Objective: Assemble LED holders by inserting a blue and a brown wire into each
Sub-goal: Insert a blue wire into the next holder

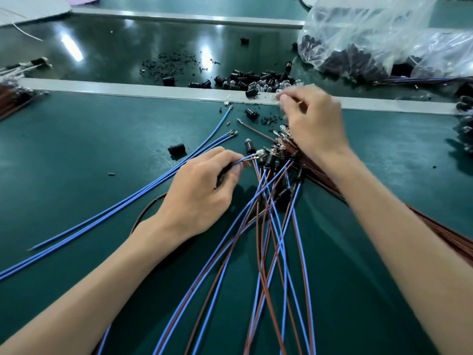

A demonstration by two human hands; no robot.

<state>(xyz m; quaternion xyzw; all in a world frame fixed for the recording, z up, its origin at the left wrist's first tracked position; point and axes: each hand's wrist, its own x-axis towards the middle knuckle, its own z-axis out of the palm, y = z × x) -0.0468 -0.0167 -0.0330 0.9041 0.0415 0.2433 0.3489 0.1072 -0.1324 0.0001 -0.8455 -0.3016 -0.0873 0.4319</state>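
Observation:
My left hand [204,185] rests on the green mat, its fingers pinched on a blue wire [247,158] and a black holder half hidden under them. My right hand [311,119] is raised near the grey divider strip, blurred, fingertips closed at the edge of a pile of clear LEDs [266,84]; whether it holds one is unclear. Between the hands lies a cluster of assembled holders [273,160] with blue and brown wires fanning toward me. Loose blue wires [163,180] run left. A bundle of brown wires [332,185] passes under my right forearm.
Black holders [238,79] lie heaped beyond the grey strip [128,88], with black debris nearby. A clear plastic bag of black parts [371,42] sits at the back right. One loose holder [176,149] lies on the mat. More wire bundles [12,98] sit at the far left.

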